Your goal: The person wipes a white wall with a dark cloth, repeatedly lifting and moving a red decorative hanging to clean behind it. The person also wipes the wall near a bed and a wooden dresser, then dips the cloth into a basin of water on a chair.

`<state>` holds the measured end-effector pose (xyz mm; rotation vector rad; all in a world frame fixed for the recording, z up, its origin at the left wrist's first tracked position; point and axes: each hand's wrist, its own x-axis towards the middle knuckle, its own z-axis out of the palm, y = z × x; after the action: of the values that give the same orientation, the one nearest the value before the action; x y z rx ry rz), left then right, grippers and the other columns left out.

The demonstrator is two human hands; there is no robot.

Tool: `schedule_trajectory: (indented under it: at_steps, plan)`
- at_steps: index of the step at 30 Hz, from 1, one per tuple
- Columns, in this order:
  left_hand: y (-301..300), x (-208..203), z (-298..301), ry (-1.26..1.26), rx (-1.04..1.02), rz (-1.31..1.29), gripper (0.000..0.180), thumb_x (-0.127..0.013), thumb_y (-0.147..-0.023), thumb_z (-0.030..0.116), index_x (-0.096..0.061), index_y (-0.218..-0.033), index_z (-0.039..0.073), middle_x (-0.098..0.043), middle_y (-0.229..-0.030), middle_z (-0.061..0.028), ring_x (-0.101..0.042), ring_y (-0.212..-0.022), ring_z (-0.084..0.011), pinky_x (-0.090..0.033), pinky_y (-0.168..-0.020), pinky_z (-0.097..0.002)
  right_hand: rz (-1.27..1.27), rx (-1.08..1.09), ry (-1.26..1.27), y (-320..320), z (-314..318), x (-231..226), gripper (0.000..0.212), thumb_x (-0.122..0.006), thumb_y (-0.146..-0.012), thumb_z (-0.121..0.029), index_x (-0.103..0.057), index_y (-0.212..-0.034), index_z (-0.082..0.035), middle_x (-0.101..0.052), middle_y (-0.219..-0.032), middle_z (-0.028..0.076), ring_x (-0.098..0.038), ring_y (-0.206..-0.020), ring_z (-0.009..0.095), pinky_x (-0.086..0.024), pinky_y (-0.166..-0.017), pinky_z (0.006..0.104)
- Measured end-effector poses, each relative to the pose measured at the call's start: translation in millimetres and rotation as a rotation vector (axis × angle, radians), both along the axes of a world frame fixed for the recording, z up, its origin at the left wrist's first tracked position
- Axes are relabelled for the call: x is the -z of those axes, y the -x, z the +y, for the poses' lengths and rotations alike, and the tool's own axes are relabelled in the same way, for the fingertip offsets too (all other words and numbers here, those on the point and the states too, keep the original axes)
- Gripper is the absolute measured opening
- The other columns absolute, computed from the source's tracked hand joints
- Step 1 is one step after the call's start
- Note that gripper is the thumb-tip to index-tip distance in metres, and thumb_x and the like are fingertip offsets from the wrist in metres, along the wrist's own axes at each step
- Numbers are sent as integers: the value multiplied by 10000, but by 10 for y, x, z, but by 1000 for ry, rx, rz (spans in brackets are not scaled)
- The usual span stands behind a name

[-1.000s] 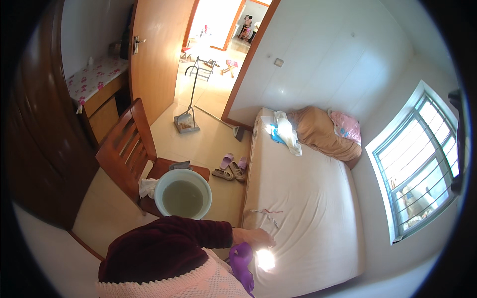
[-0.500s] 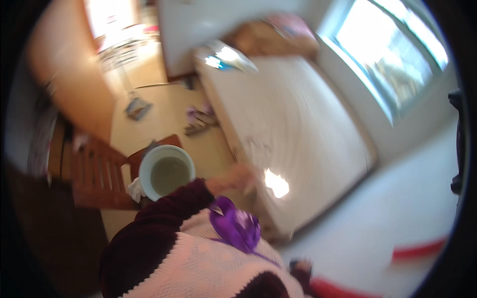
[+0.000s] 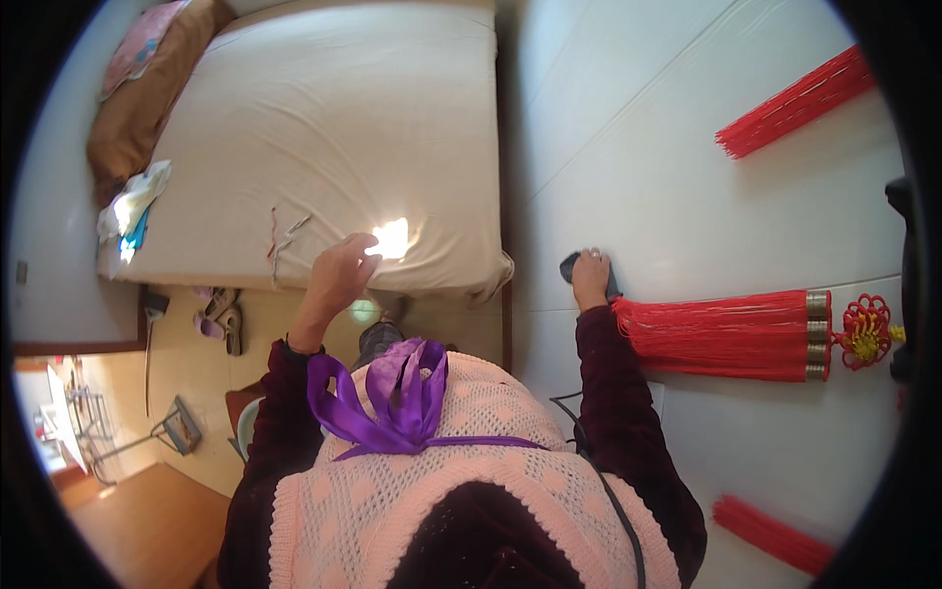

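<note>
My left hand (image 3: 341, 273) reaches out over the near edge of the bed (image 3: 324, 128), fingers loosely apart, next to a bright patch of sunlight (image 3: 392, 238) on the beige sheet; it holds nothing. My right hand (image 3: 591, 278) is pressed to the white wall (image 3: 687, 177), its fingers closed over a small dark object (image 3: 570, 266). A thin black cable (image 3: 610, 496) runs down along my right sleeve. Directly right of that hand hangs a red tassel ornament (image 3: 726, 334).
A brown pillow (image 3: 147, 93) and a crumpled cloth (image 3: 132, 201) lie at the bed's far end. Slippers (image 3: 221, 319) sit on the floor beside the bed. More red tassels (image 3: 795, 98) hang on the wall. A purple ribbon bow (image 3: 388, 393) is on my chest.
The view has swung from the chair and basin toward the wall. My right hand has come into view on the dark object; my left hand stays at the bed's edge.
</note>
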<state>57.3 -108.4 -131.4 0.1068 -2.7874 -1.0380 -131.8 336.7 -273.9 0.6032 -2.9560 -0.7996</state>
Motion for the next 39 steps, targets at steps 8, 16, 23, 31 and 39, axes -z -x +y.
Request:
schedule_trajectory:
  at_steps: [8,16,23,31,39]
  plan:
    - [913,16,-548,-37,166,58,209,-619,-888,184,-649,-1044,49,-674,-988,-150,-652,-855,-365,-517,-727,-422,453,-42,-53,846,-340,-1371,190,-538,-896,-164,-673,-1020,-115,-598,-1127,31,-546,-1074,195,-417,-894,367]
    - [1529,88,-840,-155,257,21,212,-619,-866,191,-662,-1020,52,-682,-992,-130,-667,-847,-338,-527,-752,-416,429,42,-142,765,-318,-1352,281,-552,-888,-118,-639,-1146,-48,-613,-1132,61,-572,-1042,224,-447,-862,386]
    - [1672,280,-1093,-293,267,57,186,-651,-843,154,-667,-986,37,-689,-931,-141,-680,-839,-326,-535,-745,-406,-127,224,-80,352,-464,-1044,188,-583,-844,-167,-750,-931,-159,-655,-1064,12,-571,-1082,246,-431,-827,438]
    - [1985,396,-947,-266,343,119,182,-699,-822,144,-670,-960,29,-697,-852,-148,-688,-790,-321,-538,-697,-398,240,10,540,820,-1134,-2539,444,-537,-730,44,-697,-1111,-119,-636,-1216,44,-564,-1087,307,-448,-886,427]
    - [2192,509,-688,-320,390,74,176,-672,-828,189,-684,-948,60,-689,-892,-119,-673,-822,-328,-534,-733,-421,774,-226,411,1467,-1124,-4733,498,-508,-683,112,-685,-1123,-40,-636,-1228,138,-567,-1133,361,-463,-961,443]
